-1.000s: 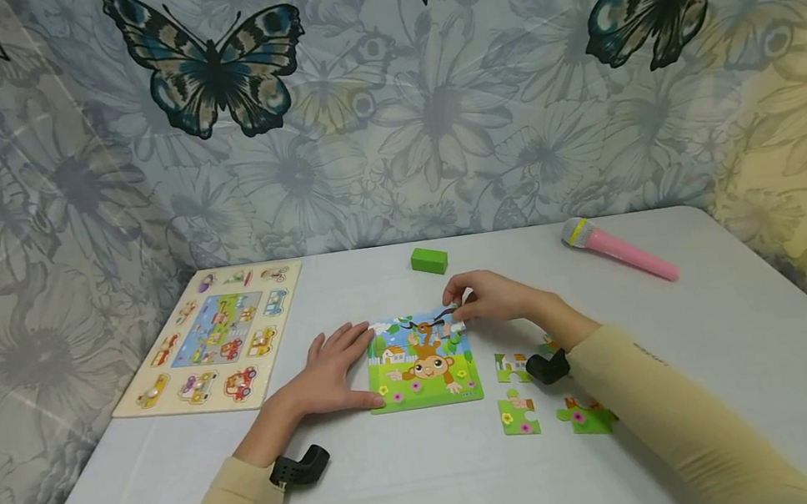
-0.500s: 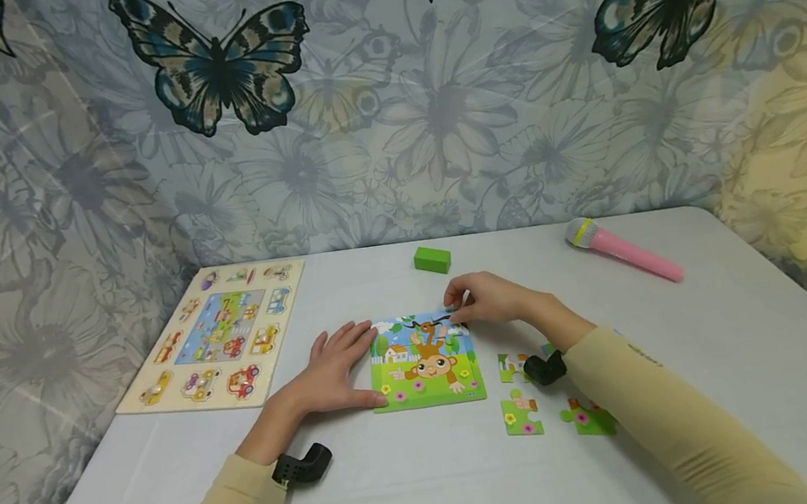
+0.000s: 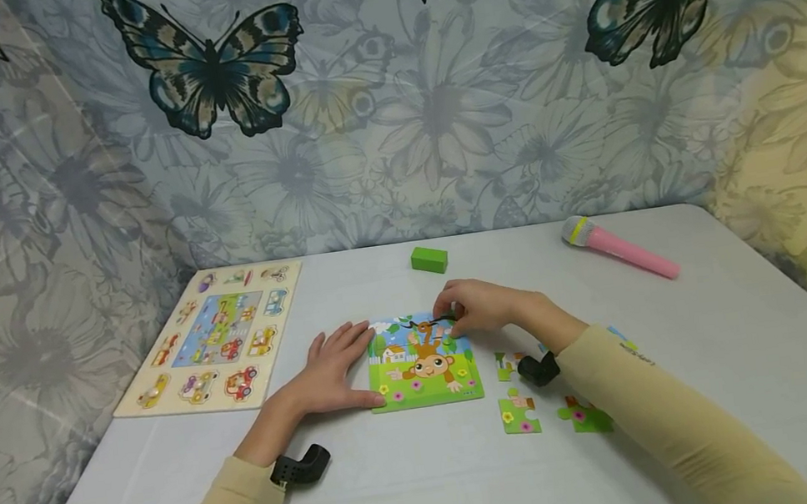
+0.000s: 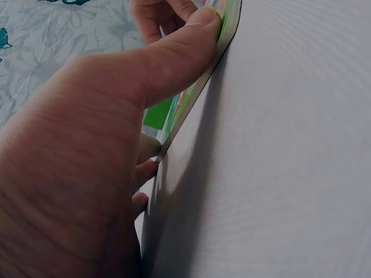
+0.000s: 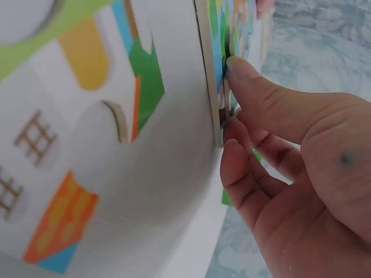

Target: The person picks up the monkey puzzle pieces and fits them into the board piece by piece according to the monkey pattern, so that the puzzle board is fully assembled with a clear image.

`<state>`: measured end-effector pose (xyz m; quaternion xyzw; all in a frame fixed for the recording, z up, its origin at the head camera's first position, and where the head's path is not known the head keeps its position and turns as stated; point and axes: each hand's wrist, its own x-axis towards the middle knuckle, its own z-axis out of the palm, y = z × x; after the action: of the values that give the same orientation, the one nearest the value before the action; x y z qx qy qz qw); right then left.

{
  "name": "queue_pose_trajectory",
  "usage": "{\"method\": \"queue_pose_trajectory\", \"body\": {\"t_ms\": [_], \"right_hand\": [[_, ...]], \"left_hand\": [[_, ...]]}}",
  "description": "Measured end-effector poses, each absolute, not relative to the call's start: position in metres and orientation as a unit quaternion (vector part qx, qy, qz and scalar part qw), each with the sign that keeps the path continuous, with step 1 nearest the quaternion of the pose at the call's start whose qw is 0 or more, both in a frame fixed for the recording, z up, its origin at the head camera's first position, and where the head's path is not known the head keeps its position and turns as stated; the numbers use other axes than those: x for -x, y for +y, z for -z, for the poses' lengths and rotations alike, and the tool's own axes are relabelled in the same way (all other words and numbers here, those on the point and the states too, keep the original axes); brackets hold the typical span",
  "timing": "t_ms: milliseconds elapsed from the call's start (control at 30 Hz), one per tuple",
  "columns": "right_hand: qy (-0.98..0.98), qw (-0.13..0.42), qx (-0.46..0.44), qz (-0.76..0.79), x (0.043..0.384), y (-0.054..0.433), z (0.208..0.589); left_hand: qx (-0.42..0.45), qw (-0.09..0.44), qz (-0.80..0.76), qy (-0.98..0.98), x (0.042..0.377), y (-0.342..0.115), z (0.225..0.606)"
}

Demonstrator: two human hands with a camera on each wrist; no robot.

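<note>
A jigsaw puzzle board (image 3: 420, 389) with a monkey picture lies mid-table. My left hand (image 3: 324, 379) spreads along its left side, fingers fairly straight. The left thumb touches the near left corner and the fingertips the far left corner. Over the board's far right corner, my right hand (image 3: 482, 307) pinches a puzzle piece (image 5: 226, 95) between thumb and fingers. In the right wrist view that piece sits slightly raised over the board; the fingers hide most of it. Loose puzzle pieces lie right of the board, such as a green one (image 3: 518, 416) with flowers.
Another loose piece (image 3: 588, 418) lies partly under the right sleeve, with others half hidden there. A wooden vehicle puzzle (image 3: 266, 302) is at the left. Toward the back are a green block (image 3: 430, 260) and a pink toy microphone (image 3: 630, 253).
My right hand has shifted slightly left and nearer over the board's far right corner, keeping hold of the puzzle piece. The left hand stays on the board's left side.
</note>
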<state>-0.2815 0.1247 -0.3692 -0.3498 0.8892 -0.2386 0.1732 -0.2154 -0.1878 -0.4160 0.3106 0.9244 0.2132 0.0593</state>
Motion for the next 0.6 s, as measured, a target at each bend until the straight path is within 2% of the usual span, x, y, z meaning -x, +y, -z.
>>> {"method": "queue_pose_trajectory", "body": {"t_ms": [367, 600], "right_hand": [[0.884, 0.172, 0.374, 0.222, 0.2822, 0.1229, 0.3662], [0.895, 0.169, 0.353, 0.214, 0.2792, 0.1172, 0.3663]], "left_hand": [[-0.312, 0.058, -0.213, 0.924, 0.2152, -0.1878, 0.4153], [-0.313, 0.058, -0.213, 0.924, 0.2149, -0.1874, 0.415]]}}
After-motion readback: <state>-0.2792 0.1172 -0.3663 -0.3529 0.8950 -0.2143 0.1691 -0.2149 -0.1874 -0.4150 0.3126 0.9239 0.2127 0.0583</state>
